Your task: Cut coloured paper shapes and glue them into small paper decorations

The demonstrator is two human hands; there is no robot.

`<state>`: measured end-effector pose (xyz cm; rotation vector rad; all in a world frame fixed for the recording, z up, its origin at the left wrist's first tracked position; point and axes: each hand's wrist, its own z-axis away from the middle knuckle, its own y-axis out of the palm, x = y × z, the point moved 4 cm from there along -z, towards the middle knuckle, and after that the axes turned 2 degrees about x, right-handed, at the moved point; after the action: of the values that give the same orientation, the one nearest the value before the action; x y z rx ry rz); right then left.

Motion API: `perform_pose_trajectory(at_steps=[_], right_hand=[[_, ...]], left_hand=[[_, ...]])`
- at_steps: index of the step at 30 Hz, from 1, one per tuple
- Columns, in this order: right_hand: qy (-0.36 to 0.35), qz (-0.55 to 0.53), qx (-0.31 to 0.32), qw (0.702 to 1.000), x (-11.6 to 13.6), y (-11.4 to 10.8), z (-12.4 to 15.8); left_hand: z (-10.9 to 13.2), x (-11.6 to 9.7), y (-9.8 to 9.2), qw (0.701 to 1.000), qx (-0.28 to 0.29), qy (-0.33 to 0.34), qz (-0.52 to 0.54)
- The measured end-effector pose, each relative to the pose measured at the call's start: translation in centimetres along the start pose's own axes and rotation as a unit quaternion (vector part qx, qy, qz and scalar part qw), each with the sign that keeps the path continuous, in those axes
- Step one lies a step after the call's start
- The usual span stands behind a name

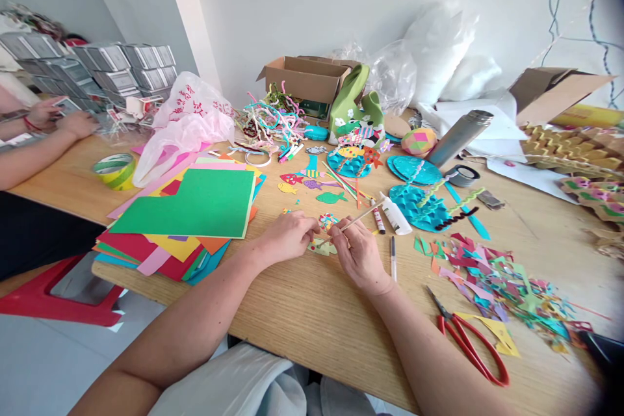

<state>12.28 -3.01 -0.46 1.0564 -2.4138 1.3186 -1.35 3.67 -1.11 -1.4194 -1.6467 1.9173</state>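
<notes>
My right hand (361,253) pinches a thin wooden stick (359,216), its lower tip pointing at a pale green paper fish (322,247) on the table. My left hand (291,234) is at the left edge of that fish, its fingers curled together; what they grip, if anything, is hidden. Just beyond the hands lies a small heap of colourful paper bits (328,220). Several cut paper fish, among them a green fish (332,197) and a yellow fish (287,188), lie farther back. A white glue bottle (396,214) and a marker (378,217) lie past my right hand.
Stacked coloured paper (195,205) lies left, by yellow tape (115,171). Red-handled scissors (468,341) and paper scraps (511,283) lie right. Blue honeycomb paper (419,208), a steel flask (461,138) and pipe cleaners (268,123) stand behind. Another person's hands (61,118) are far left.
</notes>
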Motion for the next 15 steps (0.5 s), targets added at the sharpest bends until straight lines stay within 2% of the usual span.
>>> perform_pose_trajectory(at_steps=[15], right_hand=[[-0.003, 0.009, -0.011, 1.0, 0.04, 0.1, 0.04]], left_hand=[[-0.03, 0.05, 0.0, 1.0, 0.0, 0.004, -0.002]])
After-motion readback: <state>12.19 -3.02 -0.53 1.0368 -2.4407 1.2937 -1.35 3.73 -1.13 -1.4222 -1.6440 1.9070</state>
